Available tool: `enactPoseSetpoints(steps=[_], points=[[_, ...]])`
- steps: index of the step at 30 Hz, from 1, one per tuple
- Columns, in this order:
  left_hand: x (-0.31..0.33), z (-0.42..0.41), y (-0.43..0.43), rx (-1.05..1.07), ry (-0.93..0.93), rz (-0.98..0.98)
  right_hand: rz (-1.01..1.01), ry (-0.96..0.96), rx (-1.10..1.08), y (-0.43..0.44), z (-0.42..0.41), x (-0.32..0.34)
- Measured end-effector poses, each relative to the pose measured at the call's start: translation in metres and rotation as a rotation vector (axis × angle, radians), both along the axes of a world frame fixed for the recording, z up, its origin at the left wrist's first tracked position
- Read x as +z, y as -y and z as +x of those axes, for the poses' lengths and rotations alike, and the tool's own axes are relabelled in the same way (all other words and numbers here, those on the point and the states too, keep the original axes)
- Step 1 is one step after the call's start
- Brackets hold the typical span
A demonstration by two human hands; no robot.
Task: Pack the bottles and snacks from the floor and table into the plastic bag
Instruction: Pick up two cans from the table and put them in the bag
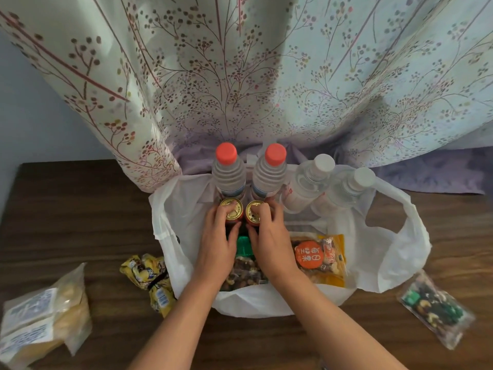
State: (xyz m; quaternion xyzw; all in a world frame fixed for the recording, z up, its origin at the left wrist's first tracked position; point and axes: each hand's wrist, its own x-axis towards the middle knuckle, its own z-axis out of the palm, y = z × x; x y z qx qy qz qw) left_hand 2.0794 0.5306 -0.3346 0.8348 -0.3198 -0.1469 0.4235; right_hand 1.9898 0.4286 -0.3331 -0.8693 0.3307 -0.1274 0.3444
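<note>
A white plastic bag (394, 249) lies open on the wooden table. Inside it stand two water bottles with red caps (226, 153) (275, 154) and two with white caps (324, 162) (361, 177). In front of them are two gold-lidded bottles. My left hand (217, 236) grips the left gold-lidded bottle (231, 207). My right hand (269, 233) grips the right gold-lidded bottle (253, 209). A green-capped item (244, 245), a nut snack pack (244, 273) and an orange snack packet (317, 259) lie in the bag near my wrists.
Outside the bag on the table (66, 209) lie a yellow snack bundle (149, 281), a clear pack of pale snacks (45, 313) at the left and a mixed-nut packet (437, 308) at the right. A patterned curtain (240, 76) hangs behind the bag.
</note>
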Motion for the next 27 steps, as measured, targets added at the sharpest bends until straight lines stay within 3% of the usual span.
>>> enactPoseSetpoints(steps=[14,20,27], points=[[0.007,-0.002,-0.001,-0.080,0.059,0.075,-0.018,-0.047,0.023,0.001,-0.001,0.009],[0.031,-0.006,-0.011,-0.145,0.167,0.277,-0.147,-0.116,0.054,0.001,-0.020,0.035],[0.083,-0.009,-0.030,-0.241,0.457,0.574,-0.357,-0.205,0.058,0.005,-0.050,0.091]])
